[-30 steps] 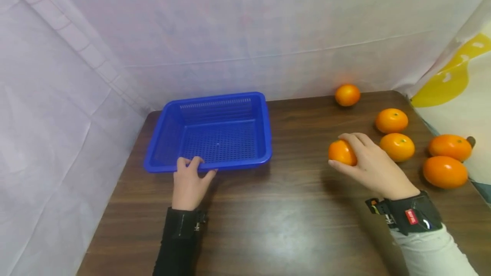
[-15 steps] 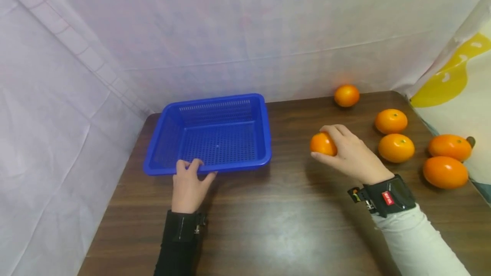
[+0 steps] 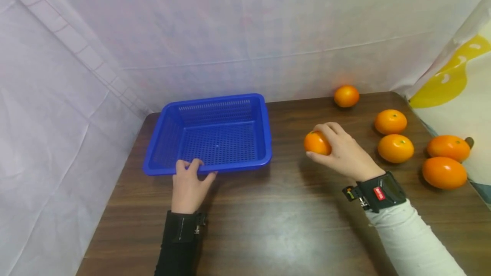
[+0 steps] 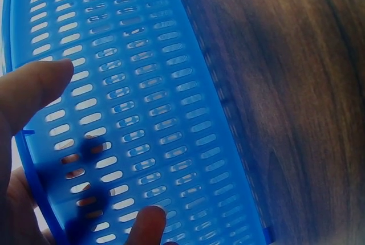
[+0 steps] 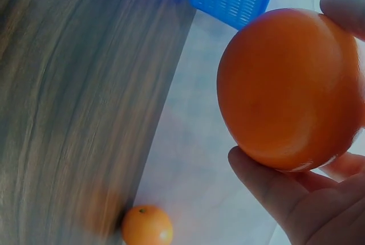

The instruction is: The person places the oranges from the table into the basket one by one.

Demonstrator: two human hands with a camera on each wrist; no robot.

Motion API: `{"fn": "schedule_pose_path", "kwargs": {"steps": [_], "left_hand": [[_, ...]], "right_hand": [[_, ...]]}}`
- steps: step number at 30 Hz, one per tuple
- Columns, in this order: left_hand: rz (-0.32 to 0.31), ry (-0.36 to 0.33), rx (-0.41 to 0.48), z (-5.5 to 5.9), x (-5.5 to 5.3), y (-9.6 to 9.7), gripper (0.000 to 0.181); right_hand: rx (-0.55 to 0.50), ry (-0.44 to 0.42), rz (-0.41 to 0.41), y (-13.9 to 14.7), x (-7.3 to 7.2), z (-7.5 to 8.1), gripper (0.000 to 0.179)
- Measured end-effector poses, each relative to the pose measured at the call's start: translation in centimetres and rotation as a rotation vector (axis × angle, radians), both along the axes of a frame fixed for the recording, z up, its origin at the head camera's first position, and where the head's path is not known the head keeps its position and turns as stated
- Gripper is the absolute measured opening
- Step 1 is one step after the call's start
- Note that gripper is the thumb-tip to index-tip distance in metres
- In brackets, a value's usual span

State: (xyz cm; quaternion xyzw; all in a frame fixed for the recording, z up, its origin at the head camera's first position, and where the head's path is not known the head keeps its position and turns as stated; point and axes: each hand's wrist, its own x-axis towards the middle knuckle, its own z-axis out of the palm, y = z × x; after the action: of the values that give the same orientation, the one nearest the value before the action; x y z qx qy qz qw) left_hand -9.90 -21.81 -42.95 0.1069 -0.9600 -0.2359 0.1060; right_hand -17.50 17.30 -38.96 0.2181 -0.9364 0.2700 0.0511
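Note:
My right hand grips a round orange between thumb and fingers, above the table right of the blue basket. In the right wrist view the smooth orange fills much of the picture, with fingertips at both its sides. My left hand holds the near rim of the blue plastic basket, fingers hooked over the edge. The left wrist view shows the basket's slotted wall close up, with digits on the near face and others partly visible behind it. The basket's perforated floor holds nothing.
An orange sits at the table's back edge by the white cloth. Two more, a back orange and a front orange, stand right of my right hand. Another pair, with one orange nearest, lies by the right edge of the wooden table.
My right hand has moved left with the orange, toward the basket, slowing in the last half second. My left hand and the basket have stayed nearly still.

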Motion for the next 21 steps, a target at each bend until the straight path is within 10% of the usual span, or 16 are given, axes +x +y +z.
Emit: {"fn": "schedule_pose_path", "kwargs": {"steps": [21], "left_hand": [[-0.003,0.012,-0.002,-0.2,0.1,0.0,0.046]], "right_hand": [[-0.041,0.033,0.053,-2.9,-1.3,0.3,0.057]]}}
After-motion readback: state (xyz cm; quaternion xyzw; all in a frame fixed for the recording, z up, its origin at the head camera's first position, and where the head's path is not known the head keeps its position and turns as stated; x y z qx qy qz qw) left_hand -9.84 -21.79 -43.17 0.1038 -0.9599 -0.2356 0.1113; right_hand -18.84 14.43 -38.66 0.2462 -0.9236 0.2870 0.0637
